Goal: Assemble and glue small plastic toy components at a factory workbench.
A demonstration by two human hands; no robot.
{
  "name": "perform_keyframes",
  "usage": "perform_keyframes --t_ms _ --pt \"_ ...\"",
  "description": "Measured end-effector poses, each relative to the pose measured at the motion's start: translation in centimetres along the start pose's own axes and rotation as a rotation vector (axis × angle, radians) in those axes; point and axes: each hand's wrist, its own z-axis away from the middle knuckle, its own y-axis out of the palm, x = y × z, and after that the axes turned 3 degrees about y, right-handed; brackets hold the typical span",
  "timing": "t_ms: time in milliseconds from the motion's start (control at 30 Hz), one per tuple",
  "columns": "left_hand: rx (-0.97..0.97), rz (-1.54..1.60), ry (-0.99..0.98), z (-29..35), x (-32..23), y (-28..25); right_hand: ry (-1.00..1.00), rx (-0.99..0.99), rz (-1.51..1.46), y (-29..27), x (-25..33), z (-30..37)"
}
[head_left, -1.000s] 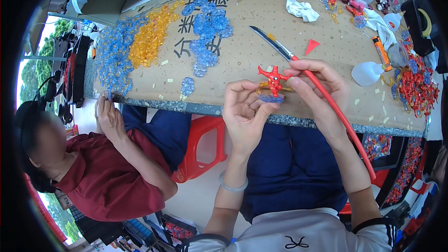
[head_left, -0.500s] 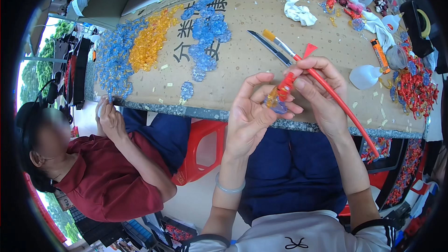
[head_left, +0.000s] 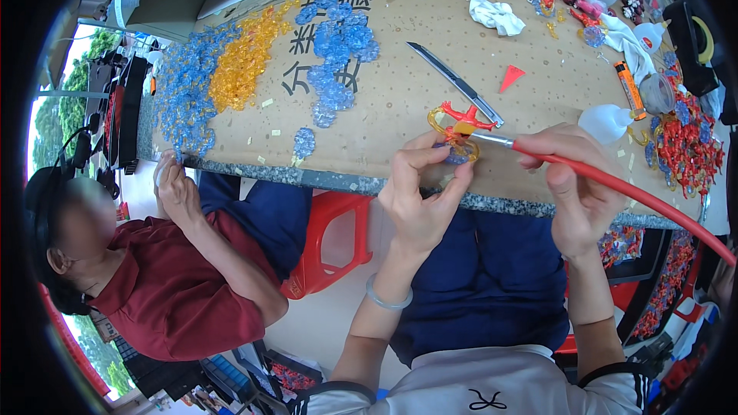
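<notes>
Item: small red-and-yellow plastic ornament (head_left: 455, 132), pinched in the fingers of my left hand (head_left: 419, 196), held just above the near edge of the counter (head_left: 384, 100). All places below are given from this ornament.

Left hand: closed narrow on the ornament, thumb and fingertips only. Grip is light; a twist of the brush could flick the piece loose, and it would likely drop past the counter edge to the floor.

Right hand (head_left: 576, 192): to the right, wrapped around a long red-handled paintbrush (head_left: 615, 184), tip touching the ornament. Too much pressure, I judge, would smear paint onto my fingertips or beyond the part meant for it.

Behind, just beside: a craft knife (head_left: 453, 81) lying on the counter, blade bare as far as I can tell; a careless reach risks a cut.

Behind right: white squeeze bottle (head_left: 607, 121), near enough to be knocked by the brush handle.

Far right: heap of red pieces (head_left: 688, 142).

Far left: blue pieces (head_left: 184, 92) and orange pieces (head_left: 242, 61); another person's hand (head_left: 175, 188) rests at the counter edge there, well apart.
</notes>
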Motion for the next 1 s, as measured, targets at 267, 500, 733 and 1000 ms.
perform_keyframes --t_ms 267,500,733,1000 --pt "-0.014 -0.232 0.219 -0.1 0.4 0.7 -0.038 -0.071 0.211 -0.2 0.7 0.0" --pt "0.043 -0.225 0.325 -0.4 0.0 0.6 0.034 -0.004 0.273 0.3 0.6 -0.9" --pt "0.066 -0.197 0.375 -0.6 0.2 0.8 0.005 0.025 0.17 0.4 0.3 -1.4" --pt "0.079 -0.212 0.401 -0.7 0.3 0.8 -0.02 0.014 0.231 0.2 1.0 -2.0"
